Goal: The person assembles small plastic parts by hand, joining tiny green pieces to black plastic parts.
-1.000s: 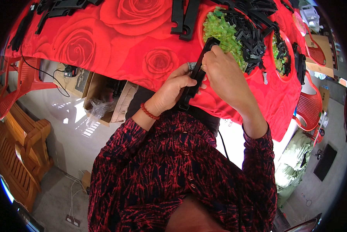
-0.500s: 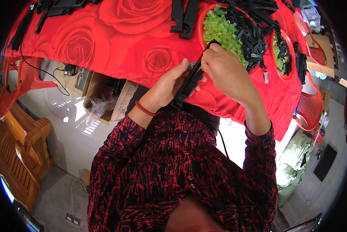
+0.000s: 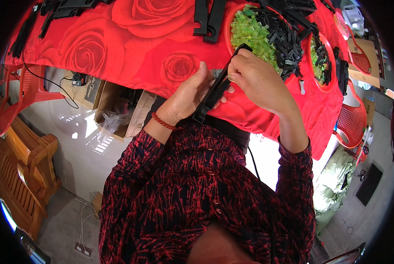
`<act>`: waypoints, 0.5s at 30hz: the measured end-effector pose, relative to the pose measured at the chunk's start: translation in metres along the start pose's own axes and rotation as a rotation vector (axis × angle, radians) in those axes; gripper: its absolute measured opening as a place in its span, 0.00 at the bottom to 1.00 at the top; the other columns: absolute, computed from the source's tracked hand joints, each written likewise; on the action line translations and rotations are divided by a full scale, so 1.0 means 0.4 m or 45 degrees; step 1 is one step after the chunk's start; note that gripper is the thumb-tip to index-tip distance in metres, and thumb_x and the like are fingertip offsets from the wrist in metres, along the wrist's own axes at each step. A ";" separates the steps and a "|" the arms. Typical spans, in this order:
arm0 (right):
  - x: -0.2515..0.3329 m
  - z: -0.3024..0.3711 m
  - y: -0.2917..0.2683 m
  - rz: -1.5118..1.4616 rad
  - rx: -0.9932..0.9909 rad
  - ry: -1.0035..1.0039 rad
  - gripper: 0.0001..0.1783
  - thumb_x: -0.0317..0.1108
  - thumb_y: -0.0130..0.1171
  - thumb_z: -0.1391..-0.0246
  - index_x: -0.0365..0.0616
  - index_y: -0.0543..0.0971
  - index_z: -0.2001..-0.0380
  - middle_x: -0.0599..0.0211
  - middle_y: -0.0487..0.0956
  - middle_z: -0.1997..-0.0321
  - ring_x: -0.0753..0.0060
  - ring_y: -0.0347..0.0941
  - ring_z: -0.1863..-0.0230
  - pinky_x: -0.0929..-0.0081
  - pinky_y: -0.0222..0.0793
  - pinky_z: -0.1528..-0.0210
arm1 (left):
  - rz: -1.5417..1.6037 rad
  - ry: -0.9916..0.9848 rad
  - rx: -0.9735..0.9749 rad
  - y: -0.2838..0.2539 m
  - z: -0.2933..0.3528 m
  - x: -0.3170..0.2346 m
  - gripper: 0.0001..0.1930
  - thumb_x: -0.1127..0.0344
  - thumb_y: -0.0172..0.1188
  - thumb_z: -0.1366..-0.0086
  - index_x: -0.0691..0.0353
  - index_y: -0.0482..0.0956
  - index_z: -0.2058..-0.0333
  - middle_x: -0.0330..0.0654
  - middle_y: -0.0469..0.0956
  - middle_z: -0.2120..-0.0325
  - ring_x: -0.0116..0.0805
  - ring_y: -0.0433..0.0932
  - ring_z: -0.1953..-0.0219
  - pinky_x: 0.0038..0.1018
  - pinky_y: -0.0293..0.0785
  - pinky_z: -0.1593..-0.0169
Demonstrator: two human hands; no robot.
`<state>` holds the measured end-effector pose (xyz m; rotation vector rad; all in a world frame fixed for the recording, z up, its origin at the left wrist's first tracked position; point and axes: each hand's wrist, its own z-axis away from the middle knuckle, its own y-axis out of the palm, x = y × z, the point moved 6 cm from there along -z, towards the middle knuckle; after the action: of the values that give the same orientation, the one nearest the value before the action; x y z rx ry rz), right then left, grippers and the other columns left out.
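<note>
A long, narrow black plastic piece [image 3: 214, 93] is held slantwise over the table's near edge. My left hand [image 3: 192, 93], a red bead bracelet on its wrist, supports it from beneath, thumb raised and fingertips showing on the far side. On the upper part of the piece, my right hand [image 3: 258, 79] is closed with thumb and fingers pinched; whether a small part sits in that pinch is hidden. Just beyond the right hand lies a round red tray [image 3: 227, 33] with yellow-green clear plastic bits [image 3: 252, 35] and small black parts [image 3: 285, 46].
A red rose-patterned cloth [image 3: 96, 44] covers the table. Long black pieces [image 3: 210, 22] lie along its far side. A second red tray [image 3: 331, 86] of mixed parts stands at the right. Red chairs [image 3: 353, 121] flank the table; an open cardboard box [image 3: 113, 110] is below left.
The black piece and both hands have shifted very slightly. My left thumb has lifted a little away from the piece. My right hand keeps its pinch.
</note>
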<state>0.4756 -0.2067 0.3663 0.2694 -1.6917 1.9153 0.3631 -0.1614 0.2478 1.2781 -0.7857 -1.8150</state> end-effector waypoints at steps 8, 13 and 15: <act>0.021 -0.003 0.023 -0.016 -0.144 -0.022 0.05 0.29 0.57 0.49 0.39 0.72 0.71 0.57 0.73 0.68 0.46 0.74 0.64 0.53 0.67 0.60 | 0.000 -0.036 -0.064 -0.004 0.003 0.005 0.40 0.29 0.31 0.30 0.62 0.72 0.47 0.46 0.80 0.62 0.31 0.80 0.65 0.23 0.77 0.63; 0.034 -0.002 0.030 -0.115 -0.201 -0.066 0.06 0.28 0.57 0.51 0.40 0.71 0.72 0.56 0.74 0.70 0.45 0.73 0.65 0.52 0.67 0.62 | -0.033 -0.033 -0.052 -0.018 0.001 0.013 0.38 0.30 0.32 0.29 0.61 0.72 0.49 0.47 0.80 0.64 0.31 0.80 0.67 0.24 0.77 0.62; 0.019 0.001 0.038 -0.204 -0.169 0.052 0.05 0.27 0.57 0.47 0.39 0.72 0.68 0.54 0.76 0.69 0.45 0.75 0.64 0.53 0.69 0.62 | -0.067 -0.050 0.008 -0.016 0.002 0.011 0.40 0.28 0.33 0.31 0.62 0.69 0.46 0.43 0.76 0.60 0.32 0.79 0.61 0.27 0.76 0.58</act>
<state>0.4611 -0.2057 0.3575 0.3030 -1.7077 1.6745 0.3598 -0.1618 0.2409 1.2818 -0.7859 -1.8862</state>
